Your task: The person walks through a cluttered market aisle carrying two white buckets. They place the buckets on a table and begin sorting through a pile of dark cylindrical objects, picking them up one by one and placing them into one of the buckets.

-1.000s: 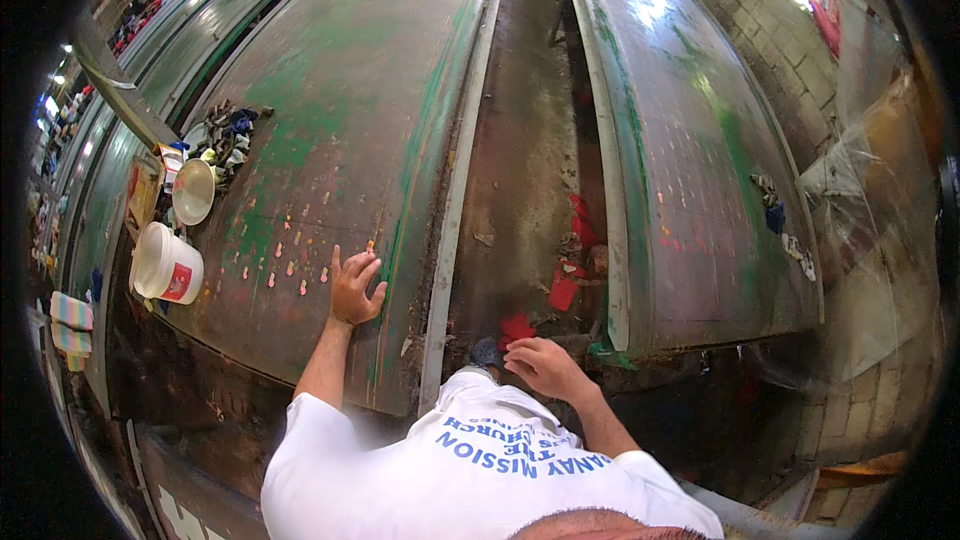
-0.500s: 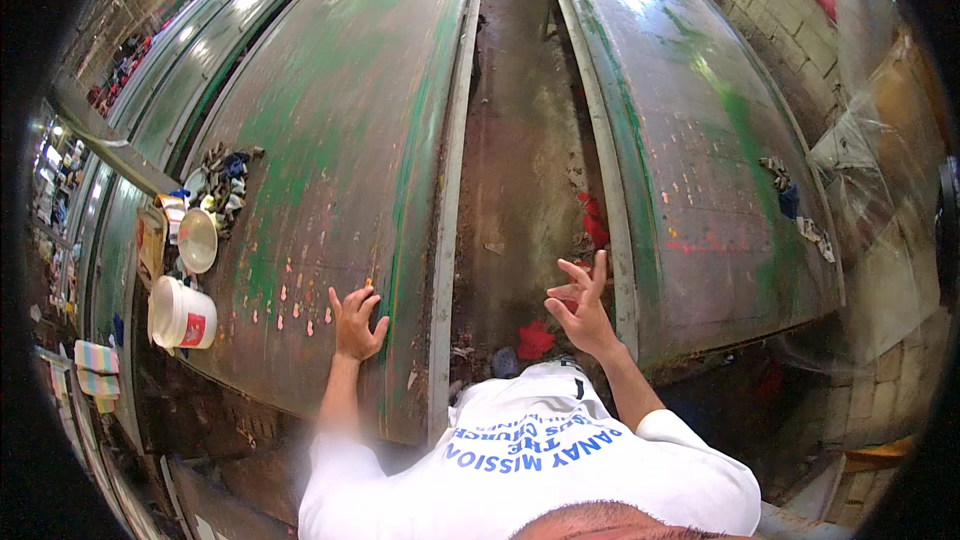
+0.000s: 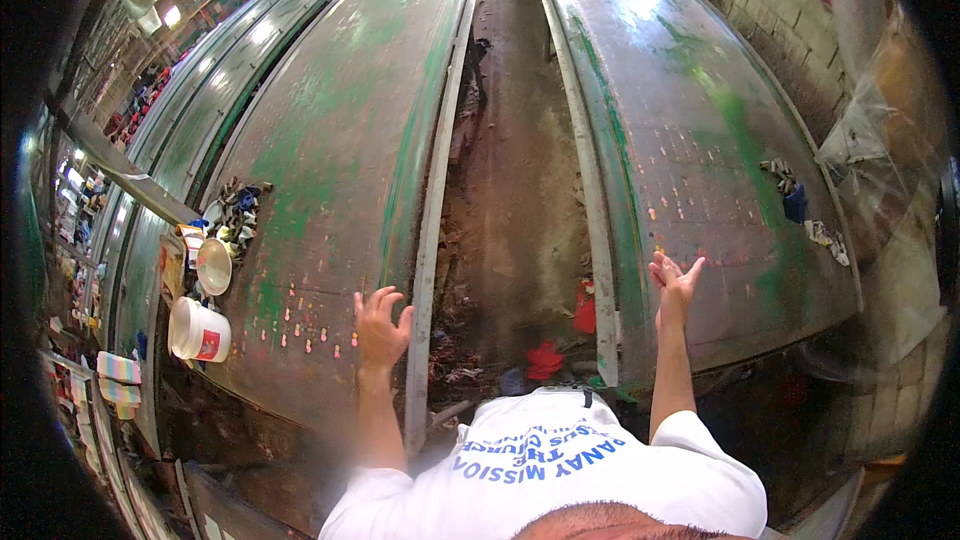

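Observation:
Two long, paint-stained tables run away from me with a narrow aisle between them. My left hand point(image 3: 382, 330) is over the near right part of the left table point(image 3: 310, 180), fingers apart and nothing in it. Close to its left are small pink and orange paint marks point(image 3: 309, 346) on the tabletop. My right hand point(image 3: 676, 290) is raised over the near left part of the right table point(image 3: 720, 310), fingers spread, palm partly turned up, holding nothing. Whether either hand touches its table I cannot tell.
At the left table's near left edge are a white bucket point(image 3: 197, 330), a pale round tub point(image 3: 214, 267) and a heap of rags point(image 3: 236, 210). More rags point(image 3: 795, 203) lie on the right table. Red cloth point(image 3: 545, 361) lies on the aisle floor. A block wall point(image 3: 780, 30) stands at right.
My right hand has moved right, from above the aisle to over the right table. My left hand has shifted slightly right and nearer. The view has shifted a little.

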